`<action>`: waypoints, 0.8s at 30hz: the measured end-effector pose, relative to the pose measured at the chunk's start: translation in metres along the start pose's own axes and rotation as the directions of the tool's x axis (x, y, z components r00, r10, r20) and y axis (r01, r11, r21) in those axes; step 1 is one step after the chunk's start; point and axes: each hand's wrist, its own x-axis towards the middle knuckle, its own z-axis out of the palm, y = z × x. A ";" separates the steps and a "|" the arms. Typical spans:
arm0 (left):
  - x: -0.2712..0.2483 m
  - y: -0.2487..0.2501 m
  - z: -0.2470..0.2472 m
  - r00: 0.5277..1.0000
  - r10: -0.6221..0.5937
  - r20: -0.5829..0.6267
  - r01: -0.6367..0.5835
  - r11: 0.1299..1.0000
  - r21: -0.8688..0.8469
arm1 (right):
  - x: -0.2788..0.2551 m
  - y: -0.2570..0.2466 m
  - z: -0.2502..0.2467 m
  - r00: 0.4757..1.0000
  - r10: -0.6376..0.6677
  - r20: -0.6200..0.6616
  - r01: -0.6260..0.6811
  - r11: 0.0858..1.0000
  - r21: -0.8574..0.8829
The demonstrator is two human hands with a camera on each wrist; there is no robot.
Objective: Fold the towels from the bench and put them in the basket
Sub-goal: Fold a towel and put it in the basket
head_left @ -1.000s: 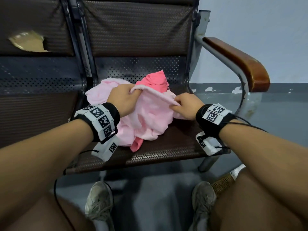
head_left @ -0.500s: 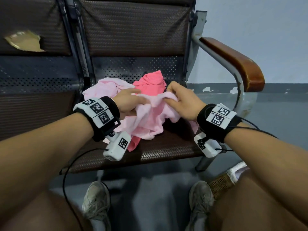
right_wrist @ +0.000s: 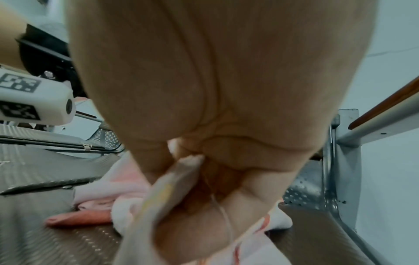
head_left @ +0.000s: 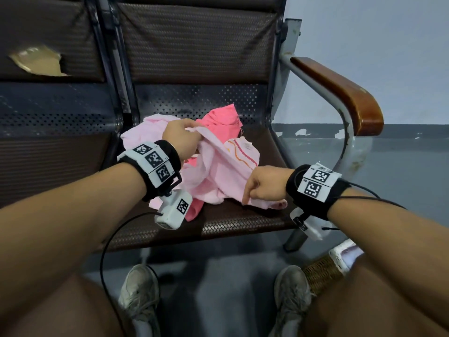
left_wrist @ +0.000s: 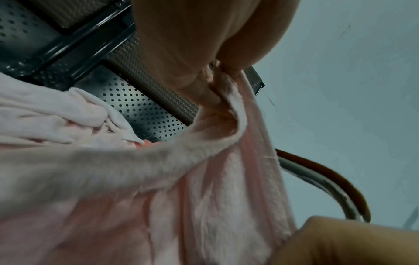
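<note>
A light pink towel [head_left: 218, 171] with orange and red stitched lines lies bunched on the bench seat [head_left: 233, 222]. My left hand [head_left: 181, 136] pinches its far edge [left_wrist: 226, 93], lifted off the pile. My right hand [head_left: 262, 183] grips the near edge [right_wrist: 172, 179] low over the seat front. A second pale pink towel [head_left: 145, 130] and a coral pink towel [head_left: 223, 120] lie crumpled under and behind it. A wicker basket [head_left: 323, 271] shows on the floor beside my right knee, mostly hidden by my leg.
The bench has a dark woven backrest [head_left: 196, 42] and a metal armrest with a brown wooden top [head_left: 340, 88] on the right. My two shoes [head_left: 141, 290] stand on the grey floor below the seat. The seat to the left has a torn backrest [head_left: 36, 59].
My right hand has slid from the far middle of the towel down to the near right, drawing the edge out. My left hand has lifted its edge slightly; the stitched border now shows.
</note>
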 end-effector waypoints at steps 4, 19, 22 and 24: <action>0.000 0.014 0.007 0.999 -0.034 -0.035 0.027 0.981 -0.194 | 0.007 -0.006 0.001 0.995 0.046 -0.092 -0.050 0.998 -0.046; 0.009 0.031 -0.009 0.992 -0.029 -0.126 -0.019 0.930 -0.367 | 0.047 -0.010 -0.002 0.853 0.254 -0.456 -0.109 0.941 0.321; 0.015 0.025 -0.018 0.992 -0.057 -0.109 0.012 0.927 -0.374 | 0.047 0.003 -0.002 0.815 0.325 -0.480 -0.349 0.936 0.043; 0.017 0.022 -0.020 0.986 -0.082 -0.144 0.021 0.923 -0.383 | 0.050 0.011 0.002 0.829 0.369 -0.420 -0.389 0.920 0.041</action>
